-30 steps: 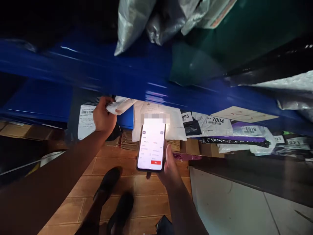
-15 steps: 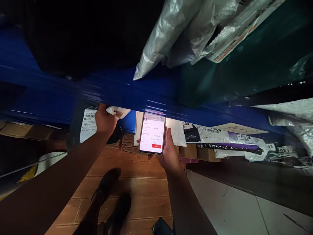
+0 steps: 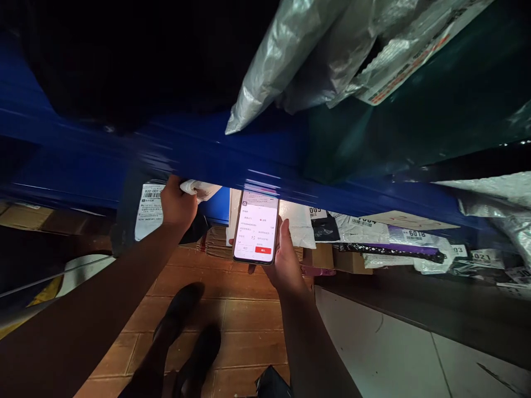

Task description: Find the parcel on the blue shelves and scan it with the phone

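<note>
My right hand (image 3: 286,255) is closed around a smartphone (image 3: 255,229), its lit screen facing up with a white form and a red button. The phone's top end runs under the edge of the blue shelf (image 3: 207,157). To the left, my left hand (image 3: 179,205) grips a crumpled white plastic package (image 3: 203,189), with its fingertips partly hidden behind the package and shelf edge. Beside that hand lies a dark parcel with a white barcode label (image 3: 150,213). A white parcel (image 3: 296,221) shows just right of the phone.
Several labelled parcels (image 3: 415,235) line the lower shelf to the right. Silvery plastic packages (image 3: 286,61) overhang from the upper shelf. Cardboard boxes (image 3: 37,218) lie at the left. Below are brown floor tiles (image 3: 244,315) and my dark shoes (image 3: 203,348).
My right hand and the phone have shifted slightly down and left. On the screen, a white button now appears beside the red one. My left hand stays in place on the package.
</note>
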Motion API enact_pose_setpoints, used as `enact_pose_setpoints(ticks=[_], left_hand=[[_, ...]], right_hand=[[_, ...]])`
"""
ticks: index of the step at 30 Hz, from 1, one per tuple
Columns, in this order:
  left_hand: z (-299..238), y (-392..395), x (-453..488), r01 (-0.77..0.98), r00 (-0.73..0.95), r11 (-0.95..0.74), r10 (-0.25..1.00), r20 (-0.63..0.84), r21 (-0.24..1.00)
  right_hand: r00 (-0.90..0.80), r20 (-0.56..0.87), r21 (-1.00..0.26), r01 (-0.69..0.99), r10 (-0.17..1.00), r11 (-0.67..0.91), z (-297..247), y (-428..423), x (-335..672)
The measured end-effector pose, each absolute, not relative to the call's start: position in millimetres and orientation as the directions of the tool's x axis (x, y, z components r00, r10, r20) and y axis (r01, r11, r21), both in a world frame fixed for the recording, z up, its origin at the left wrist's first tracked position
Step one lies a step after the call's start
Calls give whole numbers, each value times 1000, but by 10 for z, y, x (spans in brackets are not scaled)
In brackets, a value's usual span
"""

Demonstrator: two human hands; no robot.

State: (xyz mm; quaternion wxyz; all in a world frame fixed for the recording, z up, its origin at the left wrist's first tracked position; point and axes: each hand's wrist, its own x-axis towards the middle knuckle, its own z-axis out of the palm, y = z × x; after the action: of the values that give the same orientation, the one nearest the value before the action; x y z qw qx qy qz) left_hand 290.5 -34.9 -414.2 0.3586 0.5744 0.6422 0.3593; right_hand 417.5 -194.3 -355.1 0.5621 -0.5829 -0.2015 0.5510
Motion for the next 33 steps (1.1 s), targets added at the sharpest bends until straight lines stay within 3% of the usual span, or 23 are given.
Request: enact_pose_setpoints(ticks=[6,12,17,20,28,33], left_hand=[[-4186,-347,2898,485,-85,92,995,-58,869],[-4187,-347,2886,520,-81,127,992,-99,845],[-4132,-330,2861,515,-58,148,989,-138,844],[-4083,-324,2851,530,-34,142,989,-146,836],[-4127,-408,2847,565,79,54,990,-120,823],[-4145,-546,2880,511,184,-71,983,-28,857]], right_hand=[[291,-409,-860,-439,865,-259,-3557,-1947,4185],[356,-381,-902,-343,853,-260,-3470,-2082,4138],[311,-485,-788,-562,817,-253,-3344,-2304,4070],[279,-517,-745,-612,809,-265,-3262,-2436,4011],[263,-505,-713,-664,822,-226,-3269,-2724,3930],[322,-521,-706,-684,791,-186,-3329,-2932,3906]])
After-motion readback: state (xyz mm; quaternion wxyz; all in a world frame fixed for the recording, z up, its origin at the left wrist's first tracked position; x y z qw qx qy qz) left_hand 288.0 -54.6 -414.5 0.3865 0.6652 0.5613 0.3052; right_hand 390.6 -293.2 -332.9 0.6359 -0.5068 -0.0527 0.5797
